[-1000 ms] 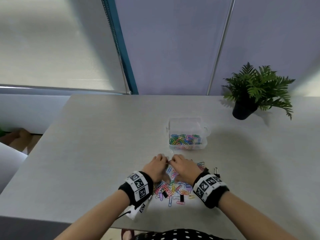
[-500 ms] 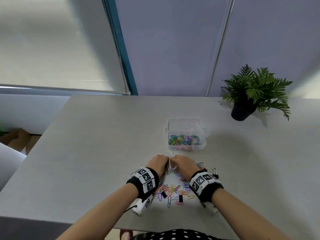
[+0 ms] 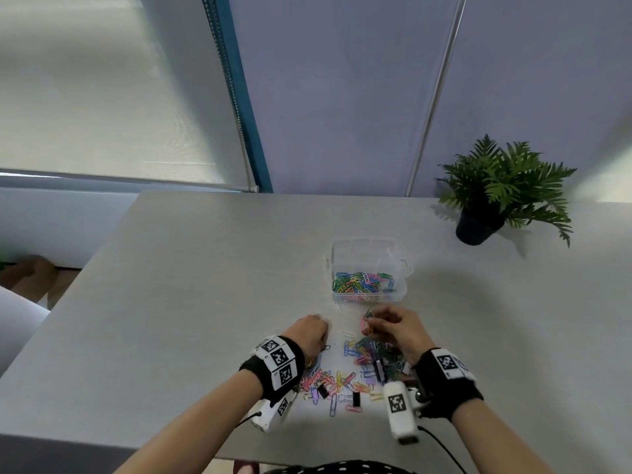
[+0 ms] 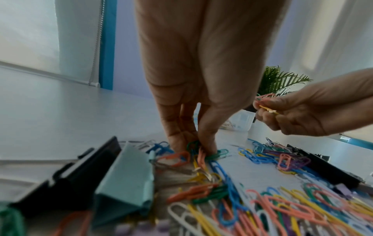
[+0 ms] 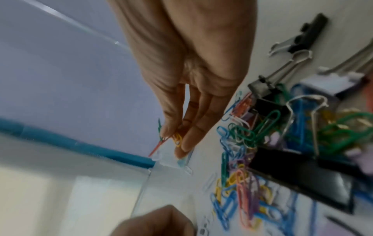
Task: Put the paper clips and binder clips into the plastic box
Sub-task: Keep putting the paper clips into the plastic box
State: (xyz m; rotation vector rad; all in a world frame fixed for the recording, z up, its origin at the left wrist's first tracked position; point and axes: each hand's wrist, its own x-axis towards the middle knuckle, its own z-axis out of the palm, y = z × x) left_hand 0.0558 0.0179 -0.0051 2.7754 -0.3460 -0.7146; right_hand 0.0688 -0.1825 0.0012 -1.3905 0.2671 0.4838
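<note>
The right hand (image 3: 393,331) is lifted off the table (image 3: 171,302), its thumb and fingers pinched on a few paper clips (image 3: 367,319) – green, yellow and pink ends stick out in the left wrist view, but the count is hidden inside the grip. It hangs just short of the plastic box (image 3: 369,268), which stands toward the middle of the table, nearer its far edge than the hands, with a layer of coloured clips already in the bottom. The box walls are clear, and in the right wrist view only a blurred corner of it shows behind the fingertips.

The left hand (image 3: 309,333) is down on the table with its fingers bent; the left wrist view shows the thumb and fingertips (image 4: 207,143) closed on a green clip at the far side of the loose pile (image 3: 349,374). That pile lies between the two wrists, close to the near edge of the table, and the right wrist camera covers part of it from above. Several black binder clips (image 3: 355,400) sit among the clips; a pale teal binder clip (image 4: 125,180) is seen only from the left wrist, out of focus. One white clip (image 3: 337,306) lies alone just before the box.

A potted plant (image 3: 496,193) stands at the far right of the table.
</note>
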